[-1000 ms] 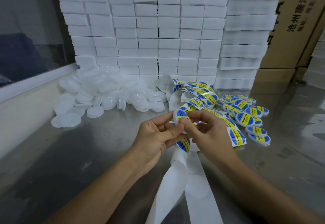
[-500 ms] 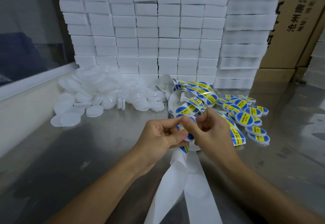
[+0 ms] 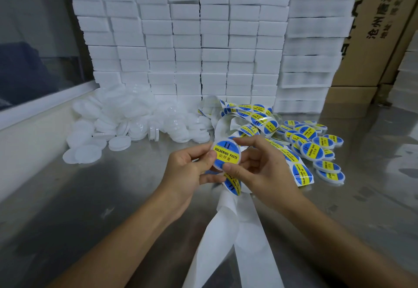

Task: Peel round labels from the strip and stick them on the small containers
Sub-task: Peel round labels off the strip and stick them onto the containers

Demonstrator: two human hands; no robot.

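A small round container (image 3: 226, 156) with a blue and yellow label on its top faces me, held above the steel table. My left hand (image 3: 190, 170) pinches its left edge and my right hand (image 3: 260, 170) pinches it from the right, thumb on the lower rim. Under my hands runs the label strip (image 3: 233, 184); its bare white backing (image 3: 226, 238) trails toward me and its labelled part (image 3: 255, 118) curls away behind. A heap of plain white containers (image 3: 126, 118) lies at the back left. Labelled containers (image 3: 316, 147) are gathered at the right.
A wall of stacked white foam blocks (image 3: 187, 38) stands at the back of the steel table (image 3: 79, 208). Cardboard boxes (image 3: 373, 38) rise at the right. A window ledge (image 3: 34, 106) borders the left side.
My hands have parted a little and turned the container up, so its labelled top now faces me; earlier my fingers were pressed close together over it.
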